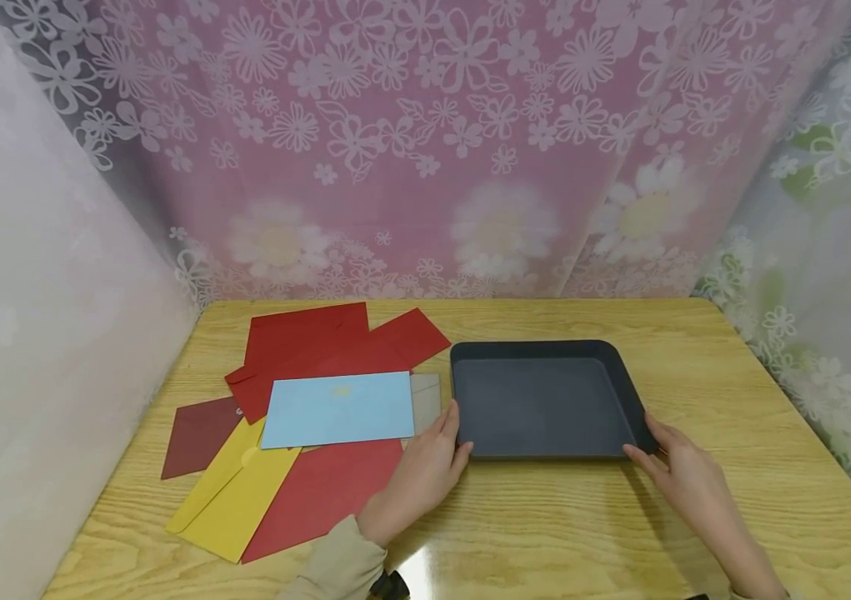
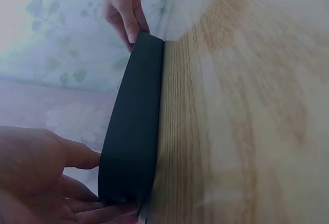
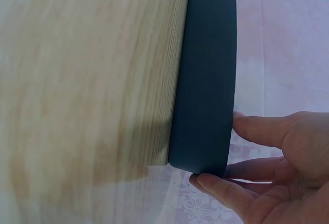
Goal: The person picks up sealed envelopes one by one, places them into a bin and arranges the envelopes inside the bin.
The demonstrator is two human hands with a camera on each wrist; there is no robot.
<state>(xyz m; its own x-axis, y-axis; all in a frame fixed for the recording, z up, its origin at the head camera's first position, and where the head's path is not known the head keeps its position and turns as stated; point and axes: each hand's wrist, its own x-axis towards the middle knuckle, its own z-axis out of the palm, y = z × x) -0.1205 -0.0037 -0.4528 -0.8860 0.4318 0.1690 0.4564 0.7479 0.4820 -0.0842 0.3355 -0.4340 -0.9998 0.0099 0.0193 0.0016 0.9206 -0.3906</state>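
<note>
"Showing a dark tray (image 1: 538, 408), right of centre in the head view, with a hand at each lower corner. How is the grip formed?"

"By pinching: the left hand (image 1: 421, 467) grips the tray's lower-left corner and the right hand (image 1: 688, 475) its lower-right, each with the thumb at the rim and the fingers around the corner. Whether the base touches the table (image 1: 530, 542) cannot be told."

"How should the tray handle?"

"Judging from its thin, straight walls, as a stiff and fairly light body, unlikely to break. Its smooth coating may slip somewhat under dry fingertips."

"Where is it best held?"

"Probably at the middles of the two short sides, fingers beneath the base. Held by the near corners alone, the far edge, toward the upper part of the frame, could dip."

"And the neighbouring objects?"

"At left of centre, a pale blue envelope (image 1: 338, 411) overlaps a grey envelope (image 1: 427, 393), which lies just beside the tray's left wall; a yellow envelope (image 1: 233, 492) occupies the lower left."
</note>
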